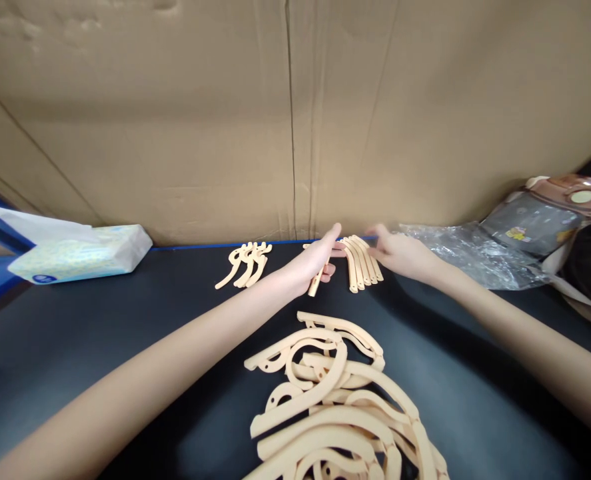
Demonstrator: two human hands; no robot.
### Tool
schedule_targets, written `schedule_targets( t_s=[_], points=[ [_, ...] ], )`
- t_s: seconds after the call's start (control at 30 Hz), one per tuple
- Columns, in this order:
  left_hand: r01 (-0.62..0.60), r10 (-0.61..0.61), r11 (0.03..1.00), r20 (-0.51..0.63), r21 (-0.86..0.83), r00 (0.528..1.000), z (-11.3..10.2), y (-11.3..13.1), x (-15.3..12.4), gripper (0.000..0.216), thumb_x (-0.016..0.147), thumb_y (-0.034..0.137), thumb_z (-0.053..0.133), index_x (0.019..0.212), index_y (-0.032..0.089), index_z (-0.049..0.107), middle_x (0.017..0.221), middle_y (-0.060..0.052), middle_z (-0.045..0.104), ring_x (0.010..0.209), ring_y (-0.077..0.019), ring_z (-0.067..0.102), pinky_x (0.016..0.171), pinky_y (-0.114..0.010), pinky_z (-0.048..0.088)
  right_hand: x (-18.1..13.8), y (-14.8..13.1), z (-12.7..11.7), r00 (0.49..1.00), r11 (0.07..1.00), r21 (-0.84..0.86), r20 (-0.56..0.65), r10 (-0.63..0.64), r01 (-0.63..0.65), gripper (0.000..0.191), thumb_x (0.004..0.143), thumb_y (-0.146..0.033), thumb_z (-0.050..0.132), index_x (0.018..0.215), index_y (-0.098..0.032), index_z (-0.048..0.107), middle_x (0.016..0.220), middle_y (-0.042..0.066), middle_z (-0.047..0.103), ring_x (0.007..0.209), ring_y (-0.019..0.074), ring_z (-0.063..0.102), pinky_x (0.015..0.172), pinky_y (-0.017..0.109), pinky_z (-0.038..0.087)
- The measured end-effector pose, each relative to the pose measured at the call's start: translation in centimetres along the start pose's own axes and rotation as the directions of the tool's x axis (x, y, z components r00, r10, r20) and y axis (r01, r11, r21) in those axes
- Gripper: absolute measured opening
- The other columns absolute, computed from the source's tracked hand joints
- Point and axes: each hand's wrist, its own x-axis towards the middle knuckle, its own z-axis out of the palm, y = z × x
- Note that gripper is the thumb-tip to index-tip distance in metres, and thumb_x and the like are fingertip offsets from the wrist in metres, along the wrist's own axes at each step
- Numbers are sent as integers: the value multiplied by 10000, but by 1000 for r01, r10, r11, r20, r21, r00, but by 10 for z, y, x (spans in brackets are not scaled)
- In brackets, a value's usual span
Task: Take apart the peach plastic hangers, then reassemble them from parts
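My left hand (321, 261) is closed around a slim beige plastic hanger arm (315, 285), whose lower end sticks out below the fingers. Just right of it, several curved hanger arms (360, 263) lie side by side in a neat row. My right hand (404, 255) is at the right edge of that row, fingers apart and a little blurred, with nothing visible in it. Left of my left hand lies a small group of beige hook-shaped pieces (248, 267). Nearer to me is a heaped pile of beige folding hanger parts (345, 400), overlapping one another.
A tissue pack (80, 257) lies at the left on the black tabletop (175, 300). Crumpled clear plastic (475, 257) and a grey bottle with a brown lid (540, 213) are at the right. A cardboard wall (200, 133) stands along the back edge.
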Motion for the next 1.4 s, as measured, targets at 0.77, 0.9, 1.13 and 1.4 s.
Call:
schedule_targets(
  t_s=[0.77, 0.9, 1.13, 1.4],
  points=[
    [-471, 496, 847, -47, 248, 867, -31, 19, -47, 130, 907, 105, 438, 865, 132, 558, 814, -23, 604, 734, -104, 591, 767, -241, 480, -5, -90, -9, 991, 525, 841, -100, -88, 131, 495, 753, -286, 660, 1142, -203, 366, 722, -16, 649, 669, 173, 645, 640, 326, 496],
    [-469, 536, 808, -114, 357, 837, -45, 21, -46, 176, 882, 153, 497, 741, 142, 601, 633, 18, 528, 580, -85, 500, 591, -187, 408, -2, -76, -23, 990, 717, 684, -123, -71, 136, 445, 763, -278, 636, 1158, -192, 449, 652, -41, 612, 599, 154, 590, 598, 306, 448],
    [-393, 487, 780, -78, 487, 870, -48, 26, -51, 195, 876, 225, 503, 820, 149, 672, 563, 35, 463, 468, -75, 395, 461, -192, 314, 0, -63, -34, 932, 915, 328, -342, -118, 236, 245, 890, -402, 527, 976, -197, 632, 871, 38, 689, 746, 162, 612, 655, 280, 422],
    [-351, 550, 588, -42, 729, 834, -34, 7, -50, 355, 959, 349, 346, 704, 186, 530, 705, -23, 553, 696, -167, 541, 620, -240, 374, -3, -69, -16, 965, 975, 108, -197, -171, 195, 198, 899, -240, 428, 884, -184, 617, 647, 46, 581, 577, 164, 504, 520, 276, 229]
  ],
)
